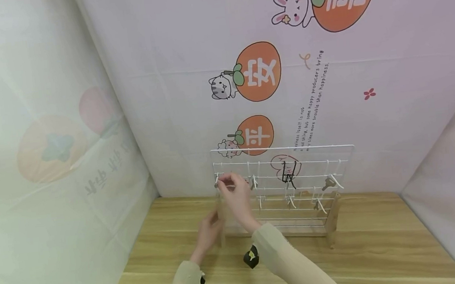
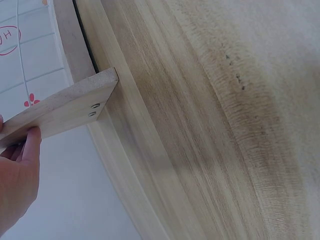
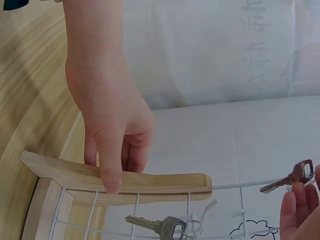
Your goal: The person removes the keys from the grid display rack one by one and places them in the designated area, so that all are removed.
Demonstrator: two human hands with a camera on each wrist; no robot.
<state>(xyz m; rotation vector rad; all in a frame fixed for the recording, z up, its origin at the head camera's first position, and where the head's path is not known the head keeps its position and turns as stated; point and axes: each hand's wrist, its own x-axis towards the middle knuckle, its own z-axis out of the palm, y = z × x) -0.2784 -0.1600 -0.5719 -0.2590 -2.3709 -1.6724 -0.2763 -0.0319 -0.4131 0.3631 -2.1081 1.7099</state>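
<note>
curtained-off tabletop spot, home or studio hard to tell: cartoon-printed back cloth [image 1: 293,94], pale side cloth [image 1: 45,132], wood-grain table [image 1: 369,247].

soft light leaves faint shadows on the table [image 2: 200,135], the left-wrist view hazy.

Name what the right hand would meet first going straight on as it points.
The right hand would probably meet the white wire rack, past the key at its fingertips; depth is unclear.
</note>
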